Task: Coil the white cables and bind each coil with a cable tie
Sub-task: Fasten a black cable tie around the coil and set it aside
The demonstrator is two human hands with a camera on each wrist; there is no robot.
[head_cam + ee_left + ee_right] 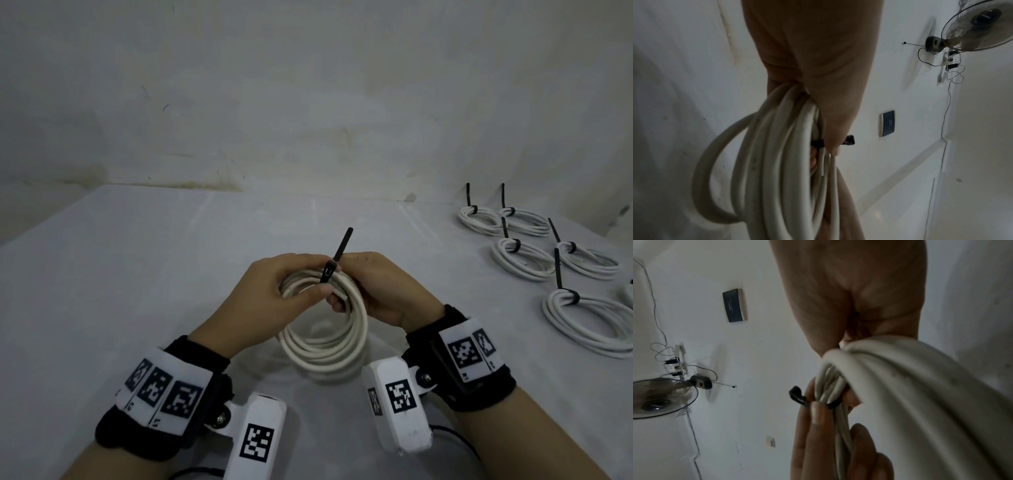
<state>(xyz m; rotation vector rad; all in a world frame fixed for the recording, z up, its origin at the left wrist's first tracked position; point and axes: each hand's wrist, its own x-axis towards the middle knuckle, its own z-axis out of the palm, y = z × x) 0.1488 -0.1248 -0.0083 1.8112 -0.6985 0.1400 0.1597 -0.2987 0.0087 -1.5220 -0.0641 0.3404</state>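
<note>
While hovering above the table (144,274), both gripping: left hand (270,301) and right hand (380,291) pinching white coil (325,342) and black cable tie (337,257) at twelve o'clock.

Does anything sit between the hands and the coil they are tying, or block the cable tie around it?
Nothing visible does. The left hand and right hand both grip the white coil directly, and the black cable tie already wraps its top strands, tail sticking up free.

both hands (274,291) (380,291) raised, fingers curled
</note>
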